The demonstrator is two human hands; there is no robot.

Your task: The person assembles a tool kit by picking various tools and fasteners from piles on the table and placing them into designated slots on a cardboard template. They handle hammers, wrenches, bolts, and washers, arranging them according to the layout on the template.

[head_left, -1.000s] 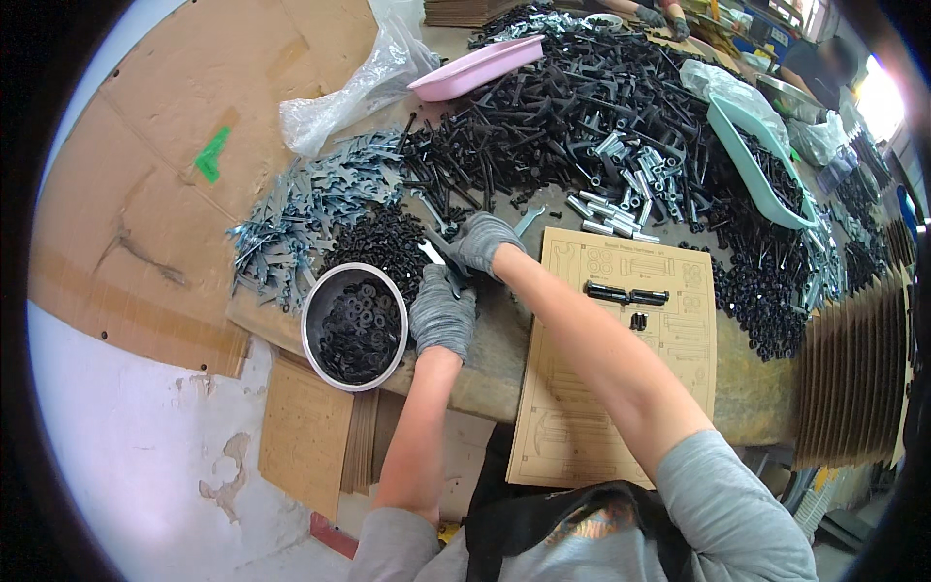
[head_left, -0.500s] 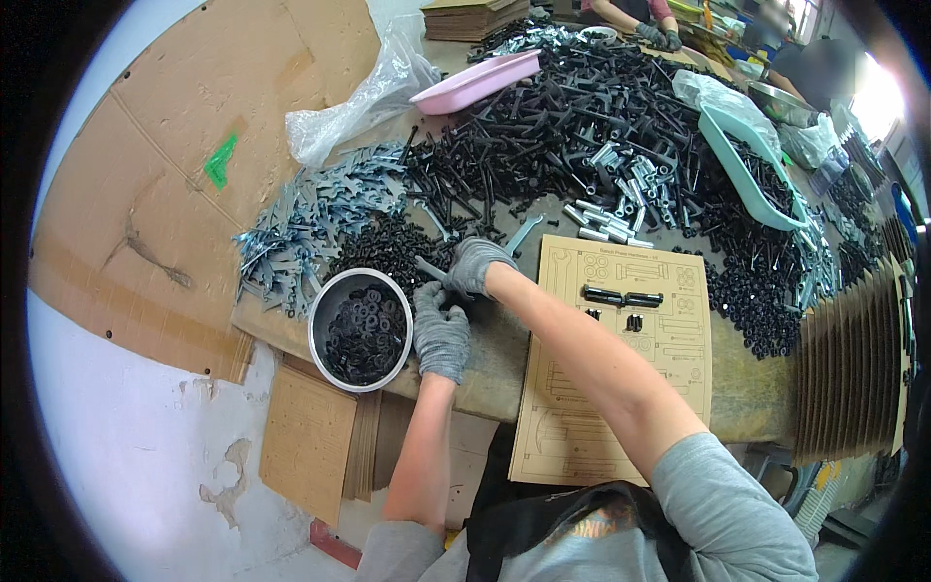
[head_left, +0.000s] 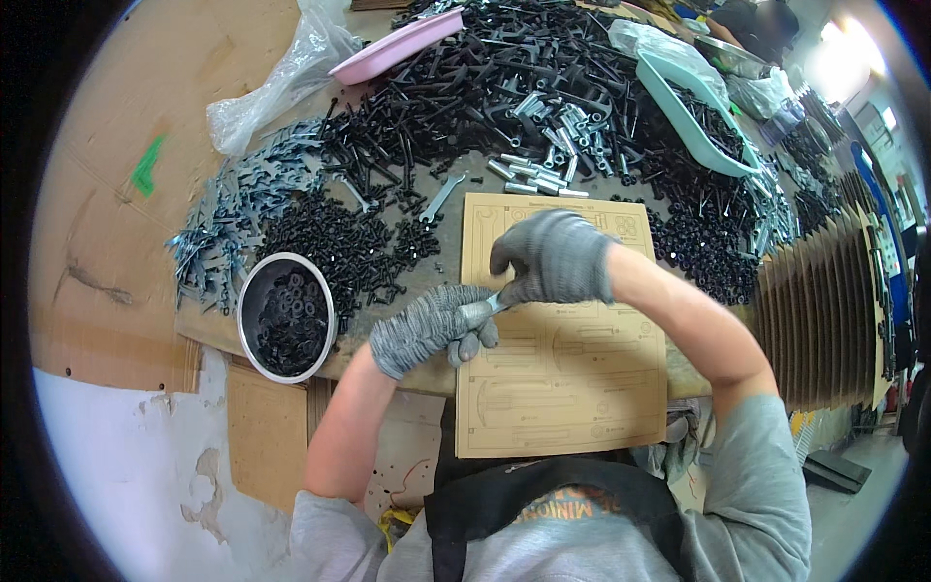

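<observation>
Both my gloved hands meet over the left part of a printed cardboard sheet point(head_left: 562, 427) with outlined hardware drawings. My left hand point(head_left: 427, 330) is closed around a small silvery metal piece point(head_left: 497, 302), of which only a short end shows. Thumb and fingers of my right hand point(head_left: 558, 260) pinch at that end. The piece's kind is hidden by the gloves. My right hand covers the upper middle of the sheet, where black parts lay earlier. Beyond the sheet's upper left corner lies a silver open-ended wrench point(head_left: 443, 197).
Small black bolts point(head_left: 339, 238) are heaped beside a metal bowl of black washers point(head_left: 244, 320). Behind lie blue-silver flat pieces point(head_left: 267, 175), silver sleeves point(head_left: 533, 177), a pink tray point(head_left: 398, 47) and a turquoise tray point(head_left: 669, 102). Black nuts point(head_left: 703, 247) and upright cardboard sheets point(head_left: 815, 310) stand right.
My hands have moved right from the bolt heap beside the bowl to above the cardboard sheet, with a silvery metal piece between them. The whole view has shifted.
</observation>
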